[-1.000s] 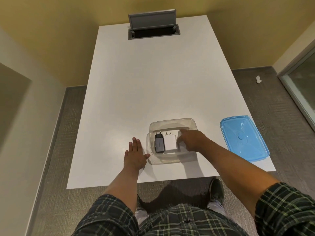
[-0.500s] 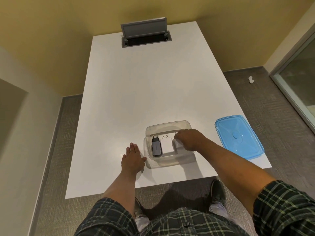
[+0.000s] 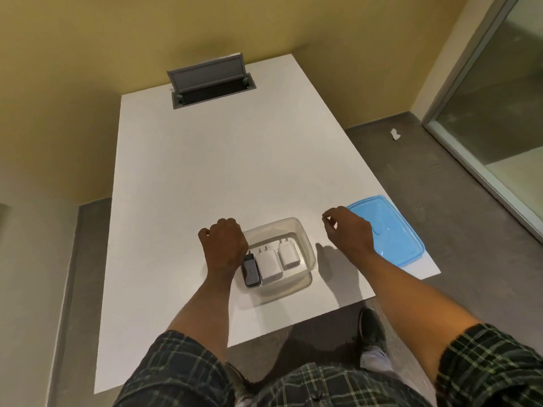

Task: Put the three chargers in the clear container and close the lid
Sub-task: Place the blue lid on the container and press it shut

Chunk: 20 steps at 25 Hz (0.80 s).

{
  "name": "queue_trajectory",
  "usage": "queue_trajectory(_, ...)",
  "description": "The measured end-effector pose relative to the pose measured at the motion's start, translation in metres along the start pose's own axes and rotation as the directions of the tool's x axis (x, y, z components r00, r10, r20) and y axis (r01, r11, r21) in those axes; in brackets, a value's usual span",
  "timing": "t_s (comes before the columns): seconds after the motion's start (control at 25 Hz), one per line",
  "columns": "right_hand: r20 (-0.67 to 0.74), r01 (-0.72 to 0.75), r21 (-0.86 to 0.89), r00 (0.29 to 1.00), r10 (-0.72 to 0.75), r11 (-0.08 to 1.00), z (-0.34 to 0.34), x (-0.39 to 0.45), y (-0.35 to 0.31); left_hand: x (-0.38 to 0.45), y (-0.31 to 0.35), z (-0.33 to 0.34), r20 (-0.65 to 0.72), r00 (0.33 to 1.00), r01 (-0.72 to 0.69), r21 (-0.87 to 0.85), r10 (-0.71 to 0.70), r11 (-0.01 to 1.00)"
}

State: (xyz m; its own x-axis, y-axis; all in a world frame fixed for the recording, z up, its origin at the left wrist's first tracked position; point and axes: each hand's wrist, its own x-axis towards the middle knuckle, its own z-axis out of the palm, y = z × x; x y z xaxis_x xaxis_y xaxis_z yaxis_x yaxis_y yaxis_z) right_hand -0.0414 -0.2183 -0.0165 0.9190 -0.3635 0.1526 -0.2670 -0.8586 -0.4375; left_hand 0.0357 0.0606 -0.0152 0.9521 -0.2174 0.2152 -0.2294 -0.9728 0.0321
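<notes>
The clear container [image 3: 306, 247] stands near the table's front edge. Inside lie three chargers side by side: a dark grey charger [image 3: 251, 274] on the left, a white charger [image 3: 269, 264] in the middle and a second white charger [image 3: 289, 254] on the right. My left hand [image 3: 224, 245] is curled into a fist over the container's left rim, and its fingertips are hidden. My right hand [image 3: 349, 230] hovers between the container and the blue lid [image 3: 395, 230], fingers loosely bent, holding nothing. The lid lies flat at the table's right edge.
The white table [image 3: 220, 171] has a grey cable box [image 3: 210, 80] with its flap raised at the far end. Yellow walls stand close behind and to the left. A glass door is at the right, and a scrap of paper [image 3: 395, 134] lies on the carpet.
My right hand has come out of the container and moved right toward the lid, leaving the third charger inside. My left hand went from flat on the table to curled at the container's left rim.
</notes>
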Motion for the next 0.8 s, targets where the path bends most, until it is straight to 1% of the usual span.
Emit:
queue_trajectory(0.08,-0.017,-0.186,0.001,0.982,0.186,0.983,-0.006,-0.005,0.025,0.015,0.029,-0.001,-0.039,0.990,-0.135,0.003,0.135,0.991)
queue_trajectory(0.12,-0.025,-0.259,-0.015,0.966,0.259,0.966,-0.008,-0.008,0.038,0.021,0.045,-0.002,-0.037,0.977,-0.210,-0.002,0.209,0.978)
queue_trajectory(0.2,-0.019,-0.353,-0.051,0.936,0.352,0.934,-0.010,-0.016,0.063,0.030,0.078,-0.003,-0.013,0.936,-0.351,-0.031,0.351,0.936)
queue_trajectory(0.32,0.039,-0.477,-0.062,0.876,0.480,0.877,-0.012,-0.031,0.095,0.035,0.130,0.000,0.087,0.842,-0.527,-0.081,0.533,0.846)
queue_trajectory(0.4,0.070,-0.536,-0.054,0.839,0.539,0.842,-0.013,-0.039,0.109,0.030,0.162,0.006,0.198,0.774,-0.589,-0.122,0.601,0.799)
queue_trajectory(0.48,0.109,-0.515,-0.074,0.847,0.521,0.854,-0.013,-0.044,0.118,0.019,0.189,0.013,0.338,0.725,-0.583,-0.163,0.600,0.796)
queue_trajectory(0.6,0.173,-0.436,-0.127,0.875,0.453,0.891,-0.012,-0.048,0.127,0.001,0.214,0.027,0.477,0.650,-0.583,-0.186,0.591,0.791)
queue_trajectory(0.68,0.217,-0.401,-0.152,0.878,0.427,0.903,-0.011,-0.050,0.131,-0.009,0.224,0.036,0.538,0.592,-0.601,-0.201,0.600,0.773)
queue_trajectory(0.8,0.252,-0.345,-0.167,0.891,0.378,0.924,-0.007,-0.054,0.136,-0.012,0.235,0.046,0.557,0.552,-0.622,-0.221,0.621,0.751)
